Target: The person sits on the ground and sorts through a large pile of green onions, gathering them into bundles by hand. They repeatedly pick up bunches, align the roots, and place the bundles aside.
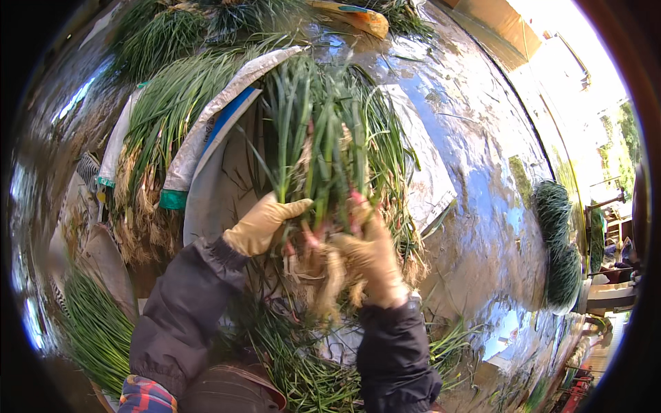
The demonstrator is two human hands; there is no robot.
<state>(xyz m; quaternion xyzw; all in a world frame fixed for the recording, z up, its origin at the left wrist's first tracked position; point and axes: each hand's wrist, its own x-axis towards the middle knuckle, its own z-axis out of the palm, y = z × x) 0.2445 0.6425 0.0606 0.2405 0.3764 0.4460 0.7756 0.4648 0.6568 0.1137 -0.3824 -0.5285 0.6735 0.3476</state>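
Observation:
My left hand (pixel 265 222), in a tan glove, grips the left side of a bunch of green onions (pixel 323 160) with reddish stem bases. My right hand (pixel 374 253), gloved the same way and somewhat blurred, is at the stem bases on the right side, its fingers by the pale roots (pixel 330 281); whether it grips them cannot be told. The leaves point away from me and the roots hang towards me. Just beyond and to the right, more green onions (pixel 390 155) lie on a white woven sack (pixel 431 170).
Left of the hands, another row of green onions (pixel 170 118) lies by white sacks (pixel 178 178) with green edges. A green heap (pixel 88 330) is at lower left, loose leaves (pixel 310 371) by my lap. Wet ground (pixel 480 206) stretches right, towards bundled greens (pixel 555 242).

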